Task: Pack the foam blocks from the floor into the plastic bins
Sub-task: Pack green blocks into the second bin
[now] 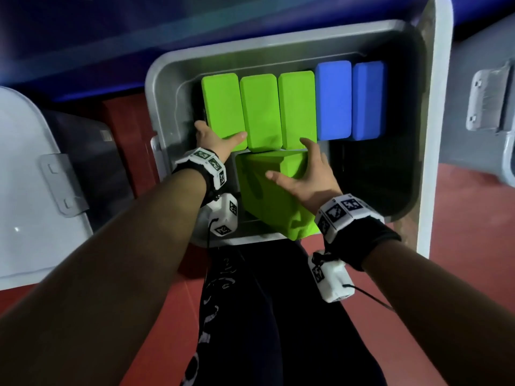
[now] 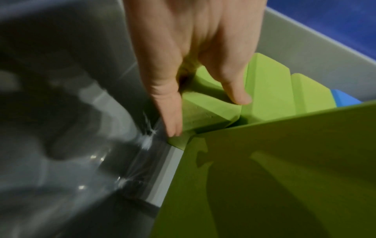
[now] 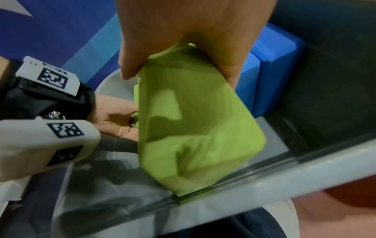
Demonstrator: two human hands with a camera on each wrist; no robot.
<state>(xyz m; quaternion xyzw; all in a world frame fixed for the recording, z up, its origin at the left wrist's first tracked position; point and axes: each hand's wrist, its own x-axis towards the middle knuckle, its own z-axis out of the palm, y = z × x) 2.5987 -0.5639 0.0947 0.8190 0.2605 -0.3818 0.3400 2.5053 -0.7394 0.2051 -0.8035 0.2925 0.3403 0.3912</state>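
A grey plastic bin point(image 1: 156, 87) lies in front of me. Along its far side stand three green foam blocks point(image 1: 262, 110) and two blue ones point(image 1: 333, 101). My left hand point(image 1: 220, 132) grips the near end of the leftmost green block point(image 1: 223, 104), thumb across the top and fingers down between the block and the bin wall. My right hand point(image 1: 292, 165) holds a fourth green block point(image 1: 267, 201) from above, tilted, low in the bin's near left part. In the right wrist view that block point(image 3: 193, 125) nearly touches the near rim. The left wrist view shows my fingers point(image 2: 173, 112) beside the leftmost block point(image 2: 205, 109).
The bin's lid point(image 1: 434, 135) stands open on the right. The bin's near right part point(image 1: 370, 176) is dark and bare. A second lidded bin point(image 1: 28, 176) lies at left, another grey one point(image 1: 487, 101) at right. Red floor point(image 1: 459, 260) surrounds; my dark-trousered legs point(image 1: 264, 316) are below.
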